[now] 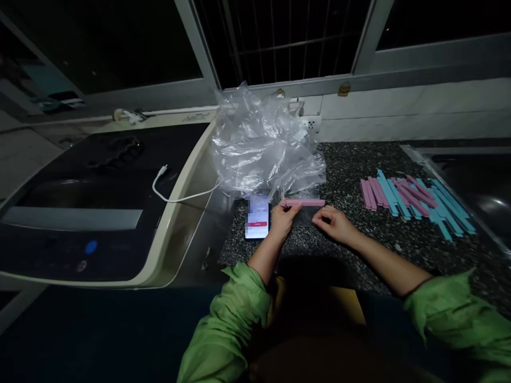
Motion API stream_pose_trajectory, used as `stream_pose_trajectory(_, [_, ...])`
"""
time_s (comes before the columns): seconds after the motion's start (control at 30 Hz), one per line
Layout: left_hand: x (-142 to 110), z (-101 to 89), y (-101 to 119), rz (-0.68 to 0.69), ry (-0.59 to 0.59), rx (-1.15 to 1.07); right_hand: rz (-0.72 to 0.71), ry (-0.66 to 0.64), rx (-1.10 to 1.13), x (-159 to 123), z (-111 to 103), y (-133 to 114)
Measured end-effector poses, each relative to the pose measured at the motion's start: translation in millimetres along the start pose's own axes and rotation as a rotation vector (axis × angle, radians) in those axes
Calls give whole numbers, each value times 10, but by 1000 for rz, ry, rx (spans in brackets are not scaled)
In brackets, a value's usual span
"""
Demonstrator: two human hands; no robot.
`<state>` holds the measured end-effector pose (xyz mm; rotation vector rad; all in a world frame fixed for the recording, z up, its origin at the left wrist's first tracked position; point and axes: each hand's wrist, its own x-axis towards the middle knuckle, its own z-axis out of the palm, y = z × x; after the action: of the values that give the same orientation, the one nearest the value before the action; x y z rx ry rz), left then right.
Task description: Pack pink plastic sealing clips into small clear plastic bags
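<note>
A long, narrow pink piece (309,202), like a flat stick, lies level across the front of me. My left hand (282,219) is closed on its left end with thumb and fingers. Just below the stick's right end, my right hand (333,223) has its fingers curled in with thumb and forefinger close together; what they pinch, if anything, is too small to make out. Between the hands a clear plastic sleeve (305,217) shows faintly against the counter. To the right lies a spread of several similar pink sticks (373,192) and light blue sticks (387,192).
Crumpled clear plastic bags (267,143) heap up behind my hands. A lit phone (257,218) lies left of my left hand on the speckled counter (347,165). Further left is a washing machine (167,234) with a white cable (179,200) across it. A sink (479,181) borders the right.
</note>
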<state>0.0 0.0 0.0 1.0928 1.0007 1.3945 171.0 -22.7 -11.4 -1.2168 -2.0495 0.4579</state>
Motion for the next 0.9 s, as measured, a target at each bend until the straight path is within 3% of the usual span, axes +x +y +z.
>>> stream_pose_trajectory(0.1, [6, 3, -6, -11, 16, -1, -2, 46, -55, -10, -8, 7])
stream_pose_trajectory(0.23, [3, 12, -1, 0, 31, 11, 54, 281, -157, -23, -59, 5])
stream_pose_trajectory(0.3, [-5, 20, -2, 5, 4, 25, -6, 348, -260, -26, -94, -5])
stream_pose_trajectory(0.43, [-15, 27, -25, 1, -43, 54, -189, 346, -466, -23, -148, -34])
stream_pose_trajectory(0.53, [-15, 23, -38, -11, -63, 81, -230, 353, -530, -20, -180, -52])
stream_pose_trajectory(0.7, [-20, 29, -36, 6, -118, 212, -81, 318, -508, -22, -261, -70])
stream_pose_trajectory(0.9, [-31, 46, -47, -5, -90, 272, 63, 269, -543, -12, -278, -51])
